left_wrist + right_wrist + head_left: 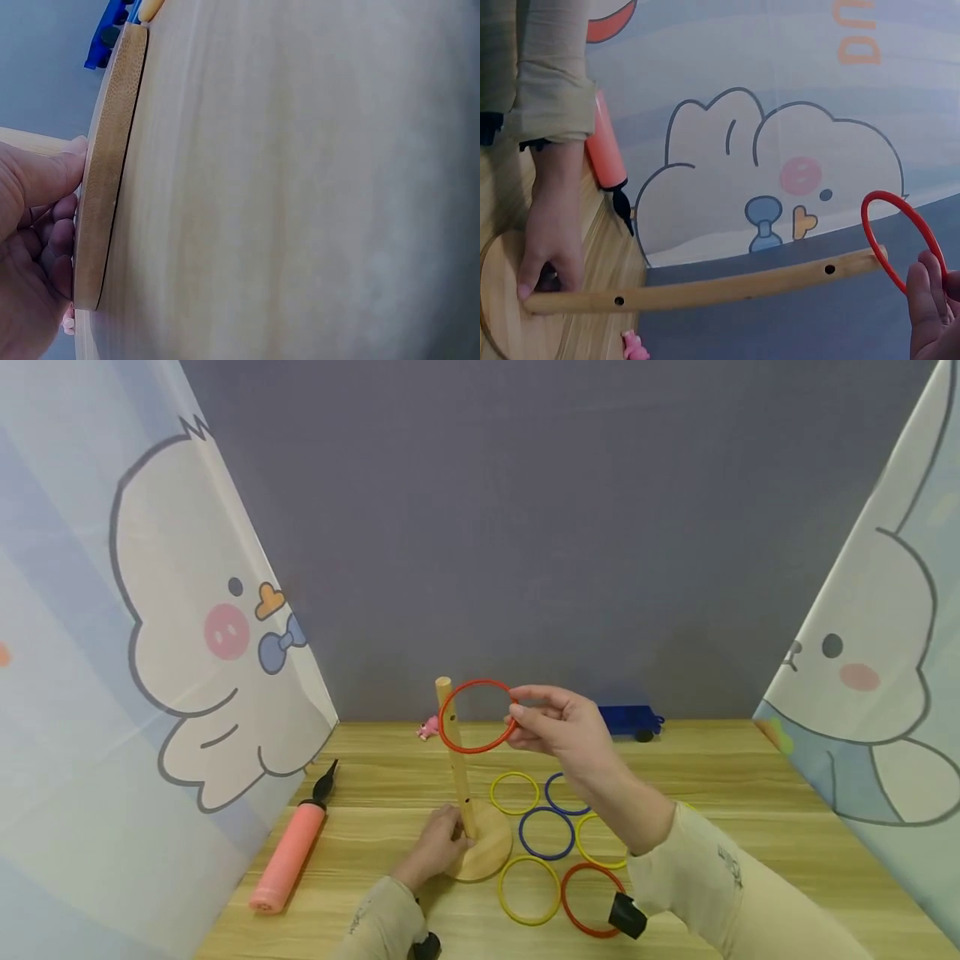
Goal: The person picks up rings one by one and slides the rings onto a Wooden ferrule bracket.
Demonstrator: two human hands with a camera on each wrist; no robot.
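Note:
My right hand pinches a red ring between thumb and fingers, raised near the top of a wooden pole. In the right wrist view, the red ring overlaps the tip of the pole. The pole stands upright on a round wooden base. Low down, my left hand holds the stand at the pole's foot. In the left wrist view, the thumb of the left hand lies at the edge of the base, the other fingers curled beneath it.
Several yellow, blue and red rings lie on the table right of the base, among them a yellow ring and a blue ring. A pink hand pump lies left. Behind are a small pink toy and a blue wheeled toy.

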